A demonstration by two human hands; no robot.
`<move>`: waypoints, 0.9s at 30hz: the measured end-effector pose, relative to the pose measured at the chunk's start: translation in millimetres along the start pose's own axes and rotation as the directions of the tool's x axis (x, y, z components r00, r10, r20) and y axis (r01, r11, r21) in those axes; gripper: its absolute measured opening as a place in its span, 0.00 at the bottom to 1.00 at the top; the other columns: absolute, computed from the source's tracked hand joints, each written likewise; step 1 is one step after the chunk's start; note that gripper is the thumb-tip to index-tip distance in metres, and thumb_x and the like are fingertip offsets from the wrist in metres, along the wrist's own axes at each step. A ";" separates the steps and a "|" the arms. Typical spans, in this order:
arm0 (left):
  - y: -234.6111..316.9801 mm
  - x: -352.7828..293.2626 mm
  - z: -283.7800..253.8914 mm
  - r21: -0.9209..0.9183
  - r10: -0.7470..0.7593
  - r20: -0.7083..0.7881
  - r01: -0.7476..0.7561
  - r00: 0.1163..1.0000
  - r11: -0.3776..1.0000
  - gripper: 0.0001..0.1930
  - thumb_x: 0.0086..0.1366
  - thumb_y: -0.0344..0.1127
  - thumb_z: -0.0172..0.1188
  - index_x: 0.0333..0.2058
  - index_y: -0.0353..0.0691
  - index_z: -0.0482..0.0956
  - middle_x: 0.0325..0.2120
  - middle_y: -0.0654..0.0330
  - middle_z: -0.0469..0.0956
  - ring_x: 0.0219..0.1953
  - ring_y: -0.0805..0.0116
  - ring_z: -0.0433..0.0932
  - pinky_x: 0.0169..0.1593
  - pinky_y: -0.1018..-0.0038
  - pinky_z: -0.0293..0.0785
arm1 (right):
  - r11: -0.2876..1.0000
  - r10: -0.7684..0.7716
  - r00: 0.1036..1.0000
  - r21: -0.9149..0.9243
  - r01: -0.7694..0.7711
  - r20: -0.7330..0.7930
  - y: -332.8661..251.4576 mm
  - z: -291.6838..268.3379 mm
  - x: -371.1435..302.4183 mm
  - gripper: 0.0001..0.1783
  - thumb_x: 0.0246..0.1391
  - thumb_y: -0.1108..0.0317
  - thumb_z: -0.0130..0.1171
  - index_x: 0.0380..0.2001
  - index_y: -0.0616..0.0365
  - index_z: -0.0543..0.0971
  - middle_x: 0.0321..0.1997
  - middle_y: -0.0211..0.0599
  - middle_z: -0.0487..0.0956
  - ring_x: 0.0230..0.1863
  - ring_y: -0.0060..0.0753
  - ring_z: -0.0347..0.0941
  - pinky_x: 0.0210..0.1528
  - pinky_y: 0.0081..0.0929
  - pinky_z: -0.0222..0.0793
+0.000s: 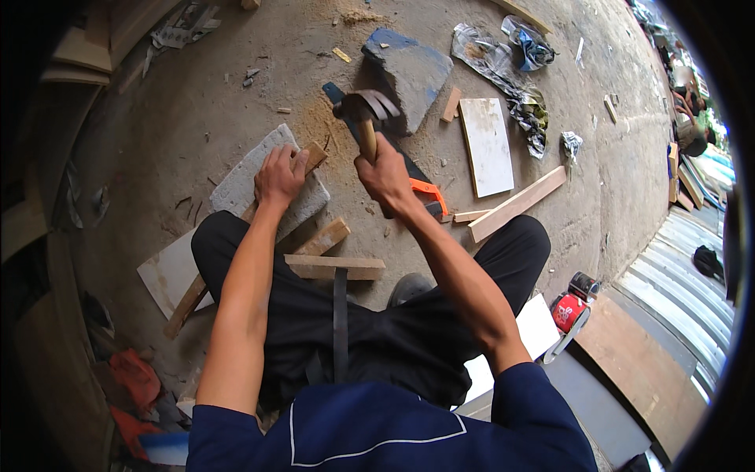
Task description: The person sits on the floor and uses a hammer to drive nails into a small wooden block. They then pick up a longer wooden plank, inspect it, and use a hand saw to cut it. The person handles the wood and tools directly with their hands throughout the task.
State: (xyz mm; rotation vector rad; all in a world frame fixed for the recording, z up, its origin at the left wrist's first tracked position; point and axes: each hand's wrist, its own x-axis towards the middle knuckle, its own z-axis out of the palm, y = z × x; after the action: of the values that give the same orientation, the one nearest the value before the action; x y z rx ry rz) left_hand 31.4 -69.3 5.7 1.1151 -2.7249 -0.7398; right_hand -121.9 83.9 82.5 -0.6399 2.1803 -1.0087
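My left hand (281,175) curls over a wooden strip (315,156), holding it down on a pale grey block (245,171). Most of the strip is hidden by my hand and leg. My right hand (384,177) is closed round the wooden handle of a claw hammer (366,106), raised to the right of the block. Under the hammer and right forearm lies a handsaw (429,191) with an orange and black handle. Its blade is partly covered, and the tip shows beyond the hammer head.
A larger blue-stained block (418,75) lies ahead. To its right are a white board (486,147), a wooden batten (519,203) and crumpled plastic (528,110). Wood offcuts (334,267) lie between my legs. A red-and-black power tool (570,311) stands right, near corrugated sheeting (680,263).
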 end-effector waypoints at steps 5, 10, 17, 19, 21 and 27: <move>1.7 -2.5 1.7 0.029 -0.031 0.021 0.031 0.999 0.999 0.21 0.67 0.56 0.46 0.36 0.44 0.74 0.36 0.53 0.74 0.43 0.48 0.74 0.42 0.55 0.71 | 0.993 0.093 0.971 -0.091 -0.075 0.219 35.3 20.5 -1.4 0.16 0.48 0.67 0.53 0.39 0.63 0.67 0.31 0.67 0.76 0.38 0.69 0.73 0.42 0.53 0.68; 1.0 -0.9 -1.0 0.047 -0.056 0.020 0.055 0.998 0.997 0.20 0.67 0.56 0.47 0.38 0.45 0.74 0.37 0.54 0.75 0.43 0.49 0.74 0.43 0.55 0.71 | 0.999 -0.018 0.999 -0.030 0.020 0.044 19.7 26.1 -16.7 0.14 0.47 0.69 0.53 0.37 0.62 0.67 0.25 0.66 0.75 0.31 0.71 0.73 0.35 0.55 0.69; 2.1 -0.3 2.3 0.008 -0.036 0.004 0.036 0.999 0.999 0.20 0.66 0.56 0.47 0.37 0.45 0.74 0.37 0.55 0.75 0.43 0.48 0.74 0.43 0.55 0.71 | 0.992 -0.121 0.992 0.036 0.122 -0.028 21.2 25.5 -13.0 0.15 0.48 0.70 0.52 0.40 0.60 0.67 0.25 0.63 0.75 0.32 0.68 0.73 0.33 0.51 0.66; 1.5 -0.7 2.4 -0.013 -0.040 -0.011 0.040 0.999 0.999 0.20 0.66 0.56 0.48 0.36 0.45 0.74 0.36 0.55 0.75 0.43 0.48 0.74 0.43 0.55 0.71 | 0.990 -0.033 0.997 -0.135 0.043 0.070 23.1 19.3 -4.5 0.14 0.48 0.70 0.52 0.39 0.61 0.67 0.26 0.63 0.74 0.32 0.68 0.73 0.33 0.51 0.66; 1.3 -1.3 2.9 0.003 -0.038 -0.012 0.038 0.999 0.999 0.20 0.66 0.56 0.48 0.36 0.45 0.75 0.36 0.54 0.75 0.43 0.48 0.75 0.43 0.55 0.71 | 0.990 -0.065 0.997 -0.122 0.070 0.044 16.3 12.5 -0.2 0.14 0.48 0.71 0.51 0.38 0.61 0.66 0.26 0.65 0.74 0.32 0.68 0.72 0.33 0.52 0.66; -1.0 0.5 2.9 0.034 -0.017 -0.008 0.017 1.000 0.999 0.20 0.66 0.55 0.48 0.36 0.44 0.75 0.36 0.55 0.75 0.42 0.49 0.75 0.42 0.55 0.71 | 0.992 -0.119 0.992 -0.024 0.120 0.040 3.7 11.9 -3.2 0.14 0.47 0.71 0.51 0.39 0.60 0.65 0.25 0.65 0.73 0.32 0.69 0.72 0.34 0.53 0.67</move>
State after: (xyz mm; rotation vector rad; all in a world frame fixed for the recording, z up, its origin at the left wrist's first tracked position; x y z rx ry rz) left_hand 30.8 -69.1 2.7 1.1471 -2.7353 -0.6919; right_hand -111.7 82.4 74.8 -0.8041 2.1465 -1.0215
